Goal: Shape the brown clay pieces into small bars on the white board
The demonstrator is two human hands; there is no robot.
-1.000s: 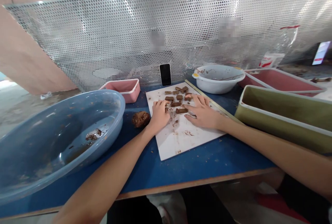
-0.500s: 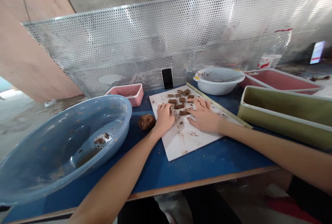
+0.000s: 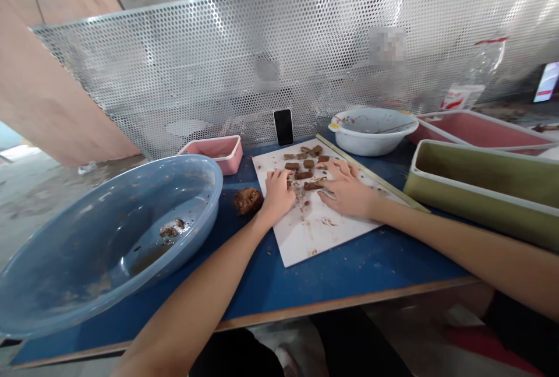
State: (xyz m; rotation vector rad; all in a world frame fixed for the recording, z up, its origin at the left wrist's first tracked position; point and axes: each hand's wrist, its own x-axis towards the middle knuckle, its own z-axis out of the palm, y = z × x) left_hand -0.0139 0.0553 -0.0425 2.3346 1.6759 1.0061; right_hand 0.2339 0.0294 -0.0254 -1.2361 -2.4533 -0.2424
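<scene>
Roughly crosswise, frontmost brown piece (image 3: 311, 186)

Brown pieces (image 3: 304, 175), brown-smeared white board (image 3: 294, 237)

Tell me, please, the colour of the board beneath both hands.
The board is white with brown smears; head view.

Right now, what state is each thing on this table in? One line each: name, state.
Board: flat, smeared brown
Pieces: brown, lying on the board
Lump: resting left of the board
Blue tub: open, wet and dirty inside
Left phone: upright, screen dark
Right phone: screen lit
Left pink tub: open
Right pink tub: open
White basin: open, dirty inside
Green trough: open
Strip: lying along the board's right edge
Clear container: contents unclear
</scene>
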